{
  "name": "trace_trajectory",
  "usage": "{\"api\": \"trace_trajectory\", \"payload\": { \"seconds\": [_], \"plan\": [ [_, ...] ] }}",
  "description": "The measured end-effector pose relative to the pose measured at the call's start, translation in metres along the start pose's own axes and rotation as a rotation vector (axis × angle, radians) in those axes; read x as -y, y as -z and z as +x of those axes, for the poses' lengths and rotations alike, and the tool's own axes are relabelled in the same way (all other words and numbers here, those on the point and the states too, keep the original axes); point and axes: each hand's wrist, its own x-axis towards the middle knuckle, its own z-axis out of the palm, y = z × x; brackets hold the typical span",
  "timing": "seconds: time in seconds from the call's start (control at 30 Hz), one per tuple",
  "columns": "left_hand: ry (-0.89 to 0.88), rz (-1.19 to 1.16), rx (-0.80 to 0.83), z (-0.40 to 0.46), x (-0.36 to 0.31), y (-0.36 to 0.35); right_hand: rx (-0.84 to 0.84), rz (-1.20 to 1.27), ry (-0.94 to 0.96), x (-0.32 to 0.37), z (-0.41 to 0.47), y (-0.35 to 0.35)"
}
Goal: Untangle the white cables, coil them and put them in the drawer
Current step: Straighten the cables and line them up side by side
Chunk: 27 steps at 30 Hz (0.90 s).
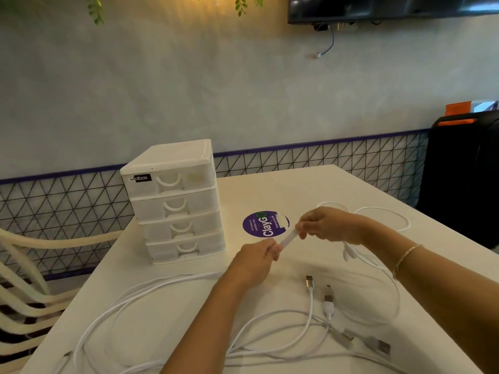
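Early stage: both hands, left [255,261] and right [328,225], pinch one cable [288,238]; others [270,333] sprawl uncoiled at 6 o'clock; drawers [176,209] closed.

We have both arms stretched forward, bare to above the wrists, and our hands meet out in front of us. Our left hand [255,259] is curled with its back turned up, fingers and thumb pinching one end of a short white cable stretch [288,238]. Our right hand [328,224] sits slightly higher and farther out, fingertips pinching the other end, so the stretch runs between the two hands. Our right wrist wears a thin bracelet [405,259].
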Motion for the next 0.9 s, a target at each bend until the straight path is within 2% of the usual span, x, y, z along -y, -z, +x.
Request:
{"api": "trace_trajectory", "payload": {
  "seconds": [0.07, 0.17, 0.33, 0.53, 0.6, 0.67, 0.8, 0.9],
  "plan": [
    [0.008, 0.012, 0.039, -0.003, 0.003, 0.002, 0.023, -0.051, -0.004, -0.006, 0.002, -0.006],
    [0.068, 0.085, 0.096, -0.01, 0.019, 0.01, -0.04, -0.19, -0.006, -0.019, 0.002, -0.002],
    [0.145, 0.116, 0.051, -0.019, 0.049, 0.039, -0.052, -0.165, -0.026, -0.027, 0.001, 0.007],
    [0.274, 0.124, 0.086, -0.023, 0.05, 0.051, -0.065, -0.163, 0.03, -0.017, 0.008, -0.006],
    [0.203, 0.246, 0.051, -0.013, 0.032, 0.045, -0.069, -0.176, 0.055, -0.012, 0.01, -0.01],
    [0.094, 0.258, 0.023, -0.004, 0.005, 0.03, -0.057, -0.192, 0.083, -0.005, 0.012, -0.014],
    [0.087, -0.062, 0.006, 0.012, -0.02, 0.0, -0.077, -0.268, 0.134, 0.0, 0.014, -0.018],
    [0.046, -0.032, -0.007, 0.015, -0.012, -0.007, -0.01, -0.173, 0.076, -0.011, 0.012, -0.016]
  ]
}}
